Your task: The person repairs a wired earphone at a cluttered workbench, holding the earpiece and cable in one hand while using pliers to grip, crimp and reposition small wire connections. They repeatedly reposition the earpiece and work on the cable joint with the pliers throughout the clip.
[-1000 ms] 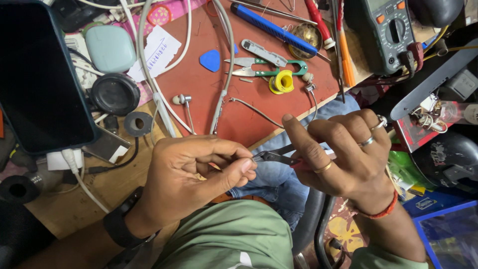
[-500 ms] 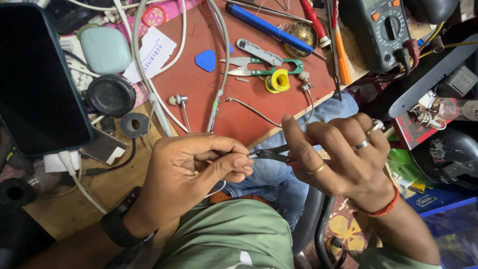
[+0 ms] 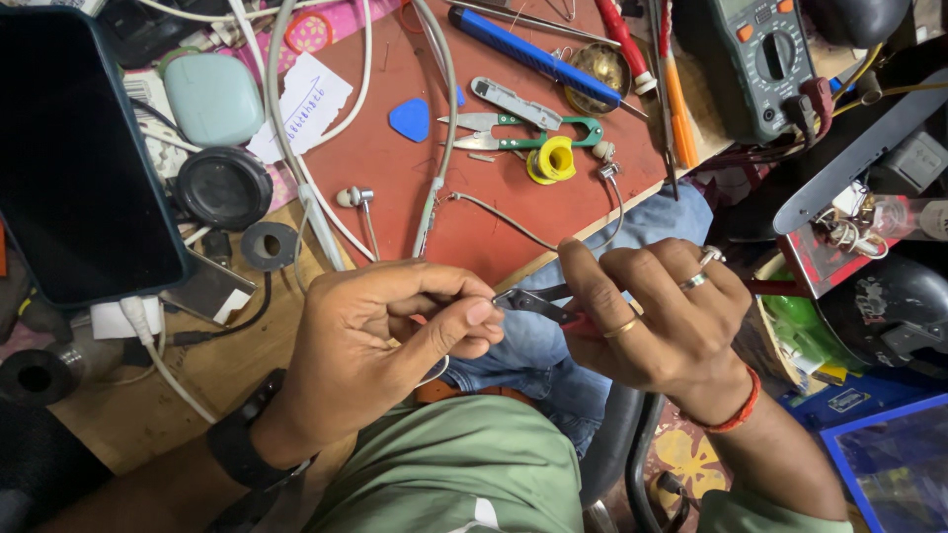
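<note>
Phone (image 3: 74, 148), big, flat and black, lies at the far left on the wooden counter (image 3: 148, 405), with a pale green rounded case (image 3: 212, 97) next to it. Below them the left hand (image 3: 380, 341) has its grip shut tight, thumb and fingers pinched on a thin grey wire (image 3: 434, 373). Small dark metal pliers (image 3: 538, 303) with red handles touch that pinch at the tip. The right hand (image 3: 657, 316), with rings on it, is closed around the pliers' handles. Both hands are over the lap, just off the counter's edge. Farther back, on the red mat (image 3: 395, 188), sit green snips (image 3: 509, 133), a yellow tape roll (image 3: 550, 160), and a green meter (image 3: 755, 59).
</note>
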Demonstrator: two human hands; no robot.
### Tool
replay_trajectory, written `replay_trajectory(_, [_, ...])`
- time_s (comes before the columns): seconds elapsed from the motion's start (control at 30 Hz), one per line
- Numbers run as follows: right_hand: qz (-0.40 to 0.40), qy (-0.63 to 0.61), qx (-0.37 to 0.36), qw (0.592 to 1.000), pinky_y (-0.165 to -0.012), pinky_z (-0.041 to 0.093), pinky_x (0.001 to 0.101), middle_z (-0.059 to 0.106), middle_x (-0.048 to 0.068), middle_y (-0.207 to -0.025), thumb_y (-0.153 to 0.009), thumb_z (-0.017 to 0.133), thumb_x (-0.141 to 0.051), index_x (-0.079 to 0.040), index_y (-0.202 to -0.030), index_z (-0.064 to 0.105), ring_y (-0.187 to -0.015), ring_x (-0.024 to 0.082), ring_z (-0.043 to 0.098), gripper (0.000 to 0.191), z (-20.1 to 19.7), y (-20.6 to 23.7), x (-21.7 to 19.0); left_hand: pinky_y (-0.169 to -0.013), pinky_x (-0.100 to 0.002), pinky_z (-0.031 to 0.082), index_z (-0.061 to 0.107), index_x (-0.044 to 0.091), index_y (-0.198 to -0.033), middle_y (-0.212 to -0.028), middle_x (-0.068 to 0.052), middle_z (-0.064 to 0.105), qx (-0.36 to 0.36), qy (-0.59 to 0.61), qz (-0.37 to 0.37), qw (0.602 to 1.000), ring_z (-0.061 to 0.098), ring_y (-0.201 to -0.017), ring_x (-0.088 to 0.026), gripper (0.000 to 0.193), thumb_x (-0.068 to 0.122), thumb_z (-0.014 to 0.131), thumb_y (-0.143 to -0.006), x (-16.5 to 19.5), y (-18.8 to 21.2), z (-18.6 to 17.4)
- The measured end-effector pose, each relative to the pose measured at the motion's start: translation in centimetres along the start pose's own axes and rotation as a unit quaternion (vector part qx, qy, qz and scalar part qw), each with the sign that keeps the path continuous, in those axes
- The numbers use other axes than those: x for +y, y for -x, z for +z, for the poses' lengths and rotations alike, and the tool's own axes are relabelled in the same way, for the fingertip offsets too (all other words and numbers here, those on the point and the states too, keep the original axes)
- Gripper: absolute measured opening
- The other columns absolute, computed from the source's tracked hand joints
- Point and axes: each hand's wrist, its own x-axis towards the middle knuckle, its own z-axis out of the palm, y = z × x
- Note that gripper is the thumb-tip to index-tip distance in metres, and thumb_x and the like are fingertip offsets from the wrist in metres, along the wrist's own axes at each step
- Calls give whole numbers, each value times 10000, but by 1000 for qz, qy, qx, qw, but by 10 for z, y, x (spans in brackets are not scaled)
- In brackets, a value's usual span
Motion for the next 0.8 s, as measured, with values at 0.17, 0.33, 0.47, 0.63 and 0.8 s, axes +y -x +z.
replay_trajectory(0.17, [13, -33, -10, 999, -584, 407, 338, 621, 25, -816, -604, 756, -253, -64, -1158, 739, -669, 197, 567, 586, 1, 1, 0, -763, -264, 691, 719, -87, -1080, -933, -133, 789, 6, -6, -7, 1000, 782, -850, -137, 168, 36, 673, -976, 0, -1, 0])
replay_trajectory(0.33, [38, -68, -9, 997, -590, 408, 338, 586, 22, -803, -607, 755, -128, -57, -1163, 725, -670, 195, 556, 561, 2, 1, -2, -765, -261, 687, 723, -83, -1086, -938, -124, 787, 17, -26, 12, 999, 778, -849, -130, 167, 37, 679, -978, -3, 0, 4])
replay_trajectory(0.47, [55, -66, 4, 996, -586, 393, 347, 555, 23, -781, -620, 763, -78, -59, -1152, 725, -664, 194, 541, 534, 3, 4, -6, -786, -251, 693, 720, -74, -1109, -961, -113, 789, 21, -38, 28, 999, 793, -883, -128, 177, 46, 670, -988, -1, 3, 6])
replay_trajectory(0.63, [83, -64, 8, 994, -587, 405, 349, 569, 29, -797, -637, 768, -73, -65, -1155, 722, -668, 204, 542, 519, 4, 3, -14, -744, -224, 658, 731, -52, -1093, -965, -87, 791, 44, -112, 68, 990, 791, -881, -117, 170, -4, 725, -930, 6, 3, 6])
replay_trajectory(0.8, [127, -105, 6, 986, -624, 437, 356, 582, 23, -821, -634, 768, -87, -54, -1188, 708, -708, 225, 565, 559, 4, -1, -26, -713, -199, 644, 762, -2, -1026, -949, -59, 780, 98, -221, 147, 959, 770, -817, -85, 157, -21, 794, -873, 17, 3, 8])
